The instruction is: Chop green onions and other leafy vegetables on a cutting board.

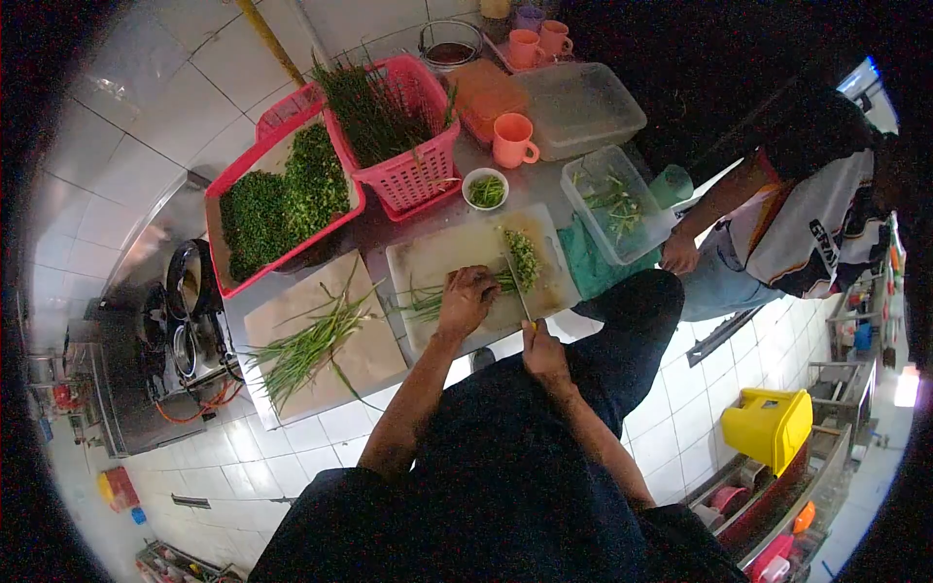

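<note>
My left hand (pixel 468 295) presses a bunch of green onions (pixel 426 300) down on a pale plastic cutting board (pixel 415 255). In my right hand (pixel 547 358) is the yellow handle of a kitchen knife (pixel 520 288). Its blade rests at the cut end of the bunch, just right of my left fingers. Chopped green onion (pixel 522 251) lies heaped on the board to the right of the blade. To the left, more whole green onions (pixel 313 346) lie loose on a sheet of brown paper or cardboard (pixel 277 321).
A pink tray (pixel 284 283) of chopped greens and a pink basket (pixel 415 175) of long greens stand behind the board. Around its far right are a white bowl (pixel 475 177), an orange mug (pixel 512 138) and a clear plastic container (pixel 645 248). Another person's hand (pixel 679 253) is beside the container.
</note>
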Demonstrator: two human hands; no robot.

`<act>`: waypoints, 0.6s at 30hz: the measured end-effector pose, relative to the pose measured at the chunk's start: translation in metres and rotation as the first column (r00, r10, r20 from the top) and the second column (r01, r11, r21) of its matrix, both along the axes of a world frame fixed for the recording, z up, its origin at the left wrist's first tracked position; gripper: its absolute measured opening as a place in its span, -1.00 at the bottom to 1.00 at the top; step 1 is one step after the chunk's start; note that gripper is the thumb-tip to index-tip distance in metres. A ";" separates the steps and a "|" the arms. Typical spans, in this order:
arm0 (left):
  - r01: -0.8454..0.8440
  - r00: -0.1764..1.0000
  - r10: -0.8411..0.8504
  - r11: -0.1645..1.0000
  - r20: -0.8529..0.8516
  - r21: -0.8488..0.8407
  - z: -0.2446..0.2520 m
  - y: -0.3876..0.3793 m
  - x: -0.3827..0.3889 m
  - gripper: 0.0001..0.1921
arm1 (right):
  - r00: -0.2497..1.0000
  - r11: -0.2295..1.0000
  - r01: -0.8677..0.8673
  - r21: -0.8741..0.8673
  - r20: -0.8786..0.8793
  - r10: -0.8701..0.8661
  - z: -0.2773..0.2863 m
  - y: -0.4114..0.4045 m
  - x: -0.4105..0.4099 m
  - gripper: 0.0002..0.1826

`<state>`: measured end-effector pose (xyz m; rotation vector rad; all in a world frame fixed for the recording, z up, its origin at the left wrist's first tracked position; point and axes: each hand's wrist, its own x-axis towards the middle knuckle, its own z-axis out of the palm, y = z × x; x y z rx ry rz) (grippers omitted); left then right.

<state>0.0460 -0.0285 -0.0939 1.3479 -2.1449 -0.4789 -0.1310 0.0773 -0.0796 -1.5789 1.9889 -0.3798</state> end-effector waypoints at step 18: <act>0.063 0.995 -0.064 0.998 0.071 0.018 0.003 -0.001 -0.010 -0.41 | 1.000 1.000 -0.023 0.014 -0.009 0.023 0.009 -0.002 0.002 -0.49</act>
